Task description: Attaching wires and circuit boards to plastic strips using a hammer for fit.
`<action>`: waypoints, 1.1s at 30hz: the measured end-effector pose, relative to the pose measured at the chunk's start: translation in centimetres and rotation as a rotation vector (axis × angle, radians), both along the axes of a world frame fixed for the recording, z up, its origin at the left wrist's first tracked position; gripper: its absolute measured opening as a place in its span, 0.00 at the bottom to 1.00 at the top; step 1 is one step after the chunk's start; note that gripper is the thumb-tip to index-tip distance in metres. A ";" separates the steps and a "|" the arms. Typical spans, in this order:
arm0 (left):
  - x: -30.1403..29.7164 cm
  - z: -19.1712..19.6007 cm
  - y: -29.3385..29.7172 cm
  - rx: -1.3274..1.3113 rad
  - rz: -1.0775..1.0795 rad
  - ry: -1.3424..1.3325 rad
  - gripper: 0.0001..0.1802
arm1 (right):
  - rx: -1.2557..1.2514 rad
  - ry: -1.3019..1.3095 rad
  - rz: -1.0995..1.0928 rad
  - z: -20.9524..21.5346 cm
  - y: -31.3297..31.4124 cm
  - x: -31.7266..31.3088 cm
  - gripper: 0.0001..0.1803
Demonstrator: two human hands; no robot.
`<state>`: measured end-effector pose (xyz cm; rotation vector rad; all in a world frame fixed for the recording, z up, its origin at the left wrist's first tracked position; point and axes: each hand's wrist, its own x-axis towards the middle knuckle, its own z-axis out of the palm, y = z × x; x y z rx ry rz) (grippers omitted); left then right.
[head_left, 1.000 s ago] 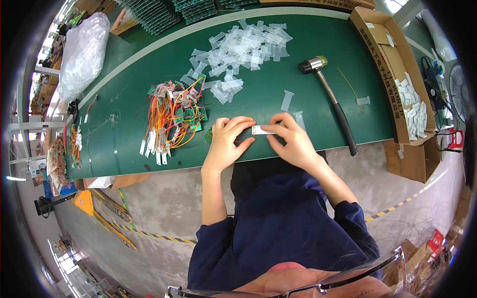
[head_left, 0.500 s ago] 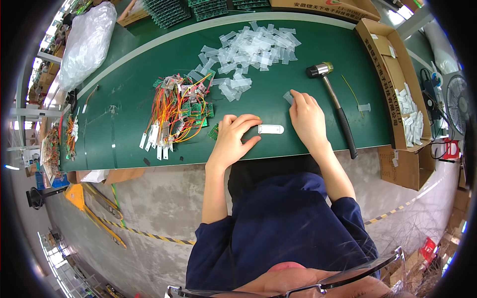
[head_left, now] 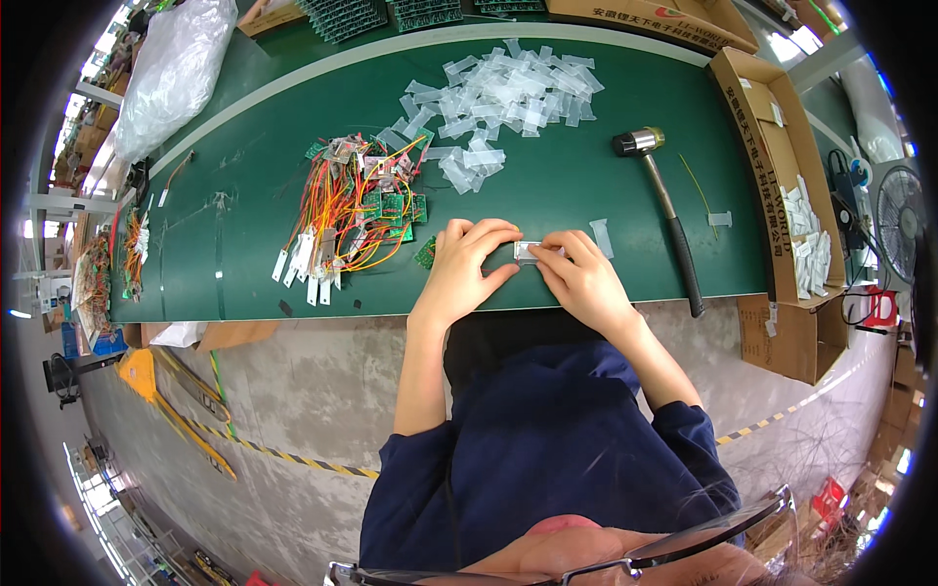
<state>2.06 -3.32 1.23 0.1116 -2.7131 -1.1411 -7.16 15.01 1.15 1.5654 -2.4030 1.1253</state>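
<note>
Together, we pinch a small clear plastic bag (head_left: 529,251) between both hands, just above the near edge of the green table (head_left: 254,195). Our left hand (head_left: 467,266) closes its fingers on the bag's left end, and our right hand (head_left: 578,276) closes on its right end, so the fingertips of the two hands almost meet over it. Just left of our left hand lies a small green circuit board (head_left: 426,253), and beyond that a tangle of orange, red and yellow wired boards (head_left: 354,210) with white connectors along its near side. Farther back sits a heap of clear plastic bags (head_left: 493,105). To our right a single clear bag (head_left: 602,237) lies flat, then a mallet (head_left: 664,210) with a black handle. An open cardboard box (head_left: 782,186) stands at the table's right end.
</note>
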 end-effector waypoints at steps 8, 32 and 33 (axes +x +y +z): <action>-0.1 0.0 -0.1 0.003 -0.004 0.014 0.21 | -0.067 0.030 -0.017 0.2 0.0 -0.7 0.12; -0.3 0.0 -0.2 0.040 -0.008 -0.026 0.24 | -0.105 -0.118 0.026 -0.5 -0.5 -1.1 0.11; -0.3 0.0 -0.2 0.041 -0.010 -0.025 0.24 | -0.105 -0.112 0.027 -0.5 -0.5 -1.2 0.11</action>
